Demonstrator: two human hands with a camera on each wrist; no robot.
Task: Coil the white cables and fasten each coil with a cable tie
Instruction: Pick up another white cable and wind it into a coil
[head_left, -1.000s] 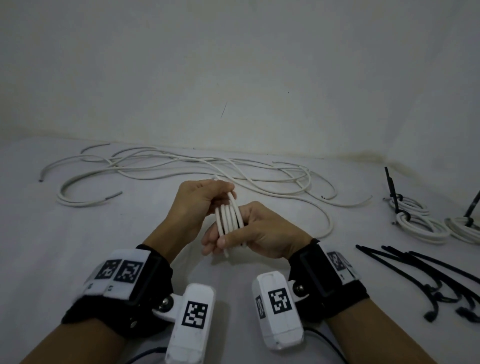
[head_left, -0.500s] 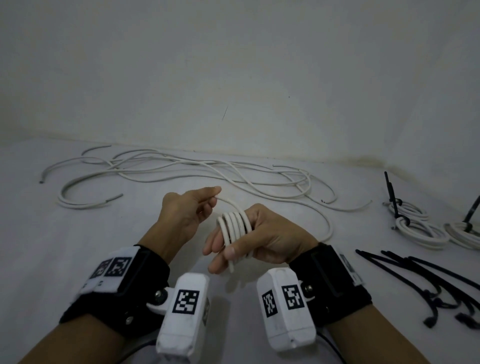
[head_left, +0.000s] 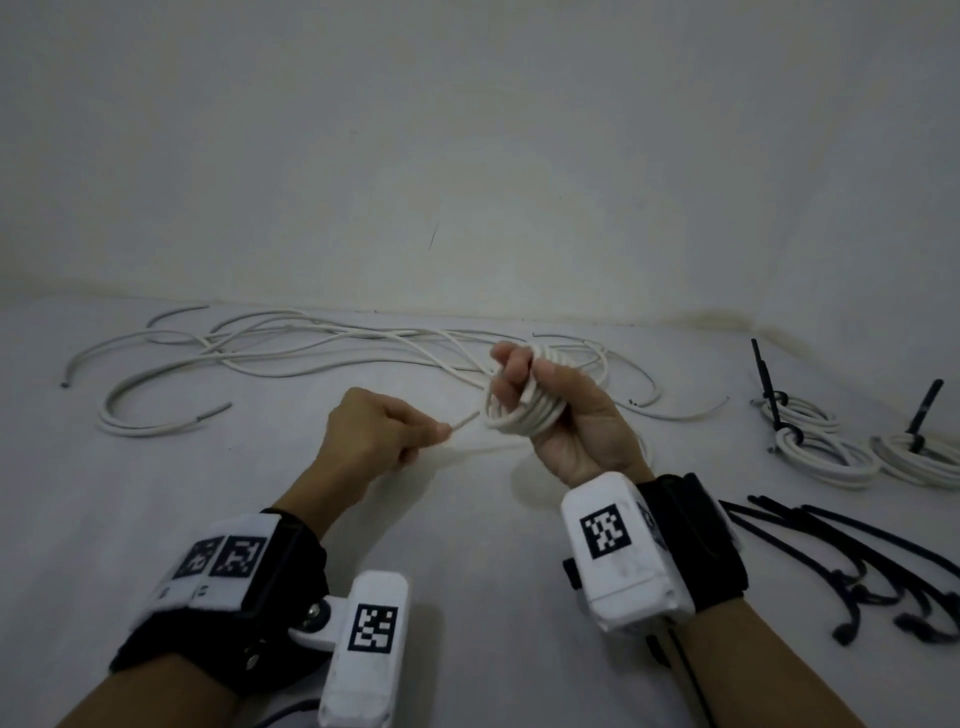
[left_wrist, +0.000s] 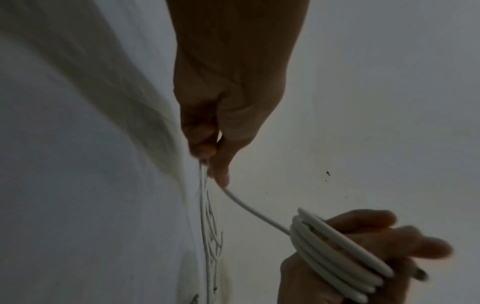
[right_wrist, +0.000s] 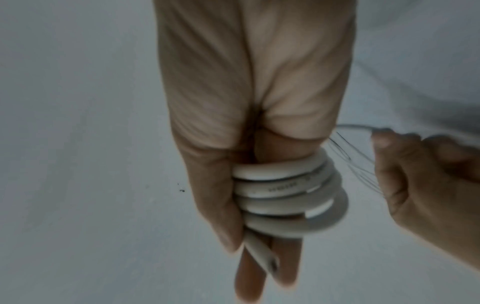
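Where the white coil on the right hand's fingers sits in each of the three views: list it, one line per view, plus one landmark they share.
Head: the coil sits right of centre, around the right hand's fingers.
Left wrist: the coil is at lower right.
Right wrist: the coil is at centre, below the palm.
Shared landmark: the left hand, which pinches the cable's free end beside the coil.

No readable text anywhere. Faint grey print on jacket of coiled white cable (right_wrist: 283, 188) in right wrist view, too blurred to make out. Black-and-white square code markers (head_left: 605, 530) on white wrist camera housings and on left wrist strap (head_left: 223, 558) in head view: patterns only, no letters or numbers.
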